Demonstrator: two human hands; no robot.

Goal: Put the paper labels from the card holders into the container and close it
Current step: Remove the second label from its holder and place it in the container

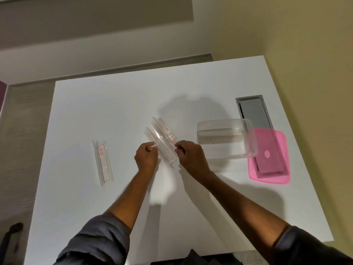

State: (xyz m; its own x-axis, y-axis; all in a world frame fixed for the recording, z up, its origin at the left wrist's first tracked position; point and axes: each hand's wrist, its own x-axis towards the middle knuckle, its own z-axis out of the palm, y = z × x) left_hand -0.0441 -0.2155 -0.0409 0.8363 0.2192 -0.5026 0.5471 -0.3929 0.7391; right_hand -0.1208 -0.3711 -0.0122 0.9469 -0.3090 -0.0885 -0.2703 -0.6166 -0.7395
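Two clear card holders (162,138) lie side by side, slanted, in the middle of the white table (118,104). My left hand (146,156) pinches the near end of a paper label (153,139) with red print in the left holder. My right hand (188,155) pinches the right holder's near right edge by another red-printed label. A third clear card holder (103,162) with a red-printed label lies alone to the left. The clear container (226,138) stands open on the right, with pale paper inside. Its pink lid (269,156) lies flat just right of it.
A grey recessed cable hatch (254,111) is set in the table behind the container and lid. A yellow wall rises close on the right. The table's left edge drops to a grey floor, and dark objects sit at the near edge.
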